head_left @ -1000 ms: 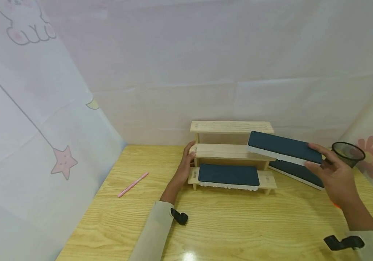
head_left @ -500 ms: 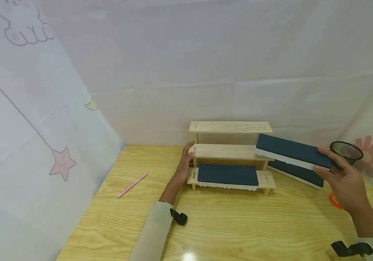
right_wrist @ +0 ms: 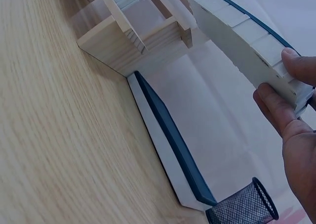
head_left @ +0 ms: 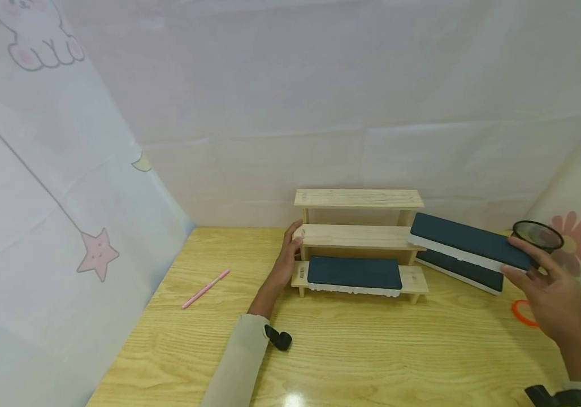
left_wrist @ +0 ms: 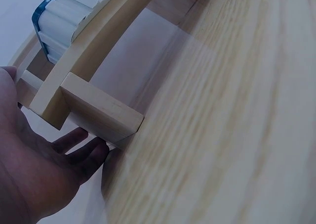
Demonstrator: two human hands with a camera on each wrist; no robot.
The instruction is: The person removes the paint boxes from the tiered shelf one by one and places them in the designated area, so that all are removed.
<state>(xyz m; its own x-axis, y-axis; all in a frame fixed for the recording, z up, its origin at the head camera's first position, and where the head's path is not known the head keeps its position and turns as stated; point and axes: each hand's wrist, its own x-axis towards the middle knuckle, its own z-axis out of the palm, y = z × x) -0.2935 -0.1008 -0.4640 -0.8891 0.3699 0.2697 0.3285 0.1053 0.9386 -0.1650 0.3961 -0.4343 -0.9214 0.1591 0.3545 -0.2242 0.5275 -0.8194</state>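
A three-step wooden shelf stand [head_left: 356, 236] stands against the backdrop. My left hand [head_left: 284, 263] grips its left end by the middle step; in the left wrist view, my fingers lie along the stand's side panel [left_wrist: 98, 108]. My right hand [head_left: 555, 302] holds a long box [head_left: 468, 240] with a dark blue top and white ribbed body, pinching its right end between thumb and fingers. The held box is in the air, tilted down to the right. A similar box [head_left: 354, 271] lies on the lowest step. Another similar box [right_wrist: 168, 135] lies on the table beside the stand, partly hidden in the head view.
A black mesh pen cup [right_wrist: 242, 206] is at the back right, near the end of the box on the table. An orange ring-shaped object [head_left: 523, 312] lies partly behind my right hand. On the left of the wood-grain table [head_left: 321, 350] lies a pink pen [head_left: 206, 288].
My right hand has moved right and slightly down with the held box, away from the middle step. More of the orange ring shows. My left hand has stayed on the stand.
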